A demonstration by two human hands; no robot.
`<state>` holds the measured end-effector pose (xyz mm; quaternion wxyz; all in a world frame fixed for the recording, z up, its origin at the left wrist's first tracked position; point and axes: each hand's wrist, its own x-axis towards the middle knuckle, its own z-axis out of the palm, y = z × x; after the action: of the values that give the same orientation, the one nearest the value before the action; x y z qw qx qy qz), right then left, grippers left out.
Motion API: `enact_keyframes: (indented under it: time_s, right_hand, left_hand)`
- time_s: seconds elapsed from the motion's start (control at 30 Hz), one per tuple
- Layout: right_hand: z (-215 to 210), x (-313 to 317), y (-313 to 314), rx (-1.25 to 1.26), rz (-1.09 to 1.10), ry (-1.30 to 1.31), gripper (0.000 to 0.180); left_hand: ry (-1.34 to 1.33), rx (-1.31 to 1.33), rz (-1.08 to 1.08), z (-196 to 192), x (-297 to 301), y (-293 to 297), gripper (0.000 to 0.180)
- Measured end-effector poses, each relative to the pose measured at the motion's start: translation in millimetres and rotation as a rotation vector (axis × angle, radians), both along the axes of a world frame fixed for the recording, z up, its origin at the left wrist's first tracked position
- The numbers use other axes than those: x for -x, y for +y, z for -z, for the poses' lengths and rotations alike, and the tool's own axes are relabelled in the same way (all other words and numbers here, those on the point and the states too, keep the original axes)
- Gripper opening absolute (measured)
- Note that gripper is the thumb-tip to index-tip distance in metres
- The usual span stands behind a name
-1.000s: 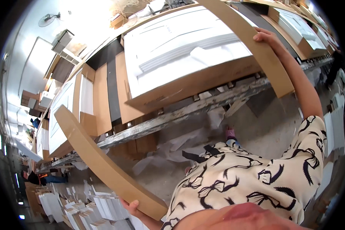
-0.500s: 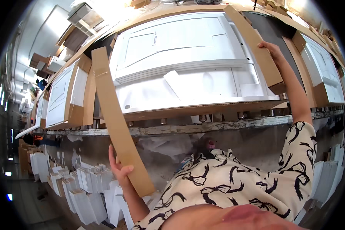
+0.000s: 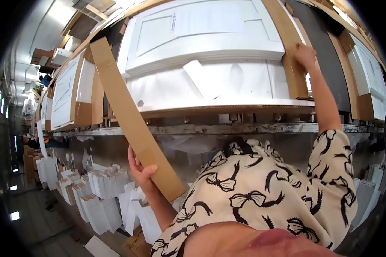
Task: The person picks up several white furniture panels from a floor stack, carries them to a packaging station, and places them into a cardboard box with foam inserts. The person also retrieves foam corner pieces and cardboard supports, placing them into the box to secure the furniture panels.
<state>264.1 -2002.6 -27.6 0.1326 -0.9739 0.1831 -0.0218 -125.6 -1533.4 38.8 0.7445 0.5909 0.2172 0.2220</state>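
Observation:
My left hand [image 3: 143, 172] grips the lower end of a long, narrow cardboard box [image 3: 125, 112], thumb on top and fingers beneath. This box slants up to the left, its far end over the left edge of a large open carton [image 3: 227, 109]. Inside the carton lies a stack of white panels [image 3: 210, 28] with recessed frames, over a wider white board [image 3: 244, 92]. A second long cardboard box [image 3: 292, 79] lies along the carton's right side, beside the stack. On that box's right edge is my right hand [image 3: 304, 56], its fingers bent and closed over it.
More open cartons with white panels stand left [image 3: 66, 98] and right [image 3: 366, 81] on the roller conveyor [image 3: 244, 128]. Stacks of white boards [image 3: 101, 205] fill the floor at lower left; others [image 3: 364, 197] stand at right. A person [image 3: 43, 140] is at far left.
The right long box has gone down into the carton, alongside the panel stack, with my right hand still on it. My left hand keeps its hold; its box has shifted slightly upward in view.

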Motion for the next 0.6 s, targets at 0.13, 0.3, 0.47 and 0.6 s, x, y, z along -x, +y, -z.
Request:
enact_keyframes:
  time_s: [0.13,0.3,0.47,0.6]
  right_hand:
    - [0.5,-11.4,-16.9,0.377,-0.274,0.017,0.048]
    - [-28.5,75.5,199.4,-0.259,-0.834,0.111,0.052]
    - [25.8,92.3,310.1,-0.023,-1.162,0.071,0.079]
    - [10.0,105.4,292.0,-0.032,-1.039,0.259,0.059]
  left_hand:
    - [-0.003,-0.023,0.001,-2.9,-2.7,4.2,0.096]
    - [0.158,-0.27,0.006,-2.8,-8.8,4.8,0.098]
    - [0.153,-0.356,0.032,6.8,-10.2,9.9,0.099]
    - [0.159,-0.346,0.026,5.7,2.4,21.3,0.099]
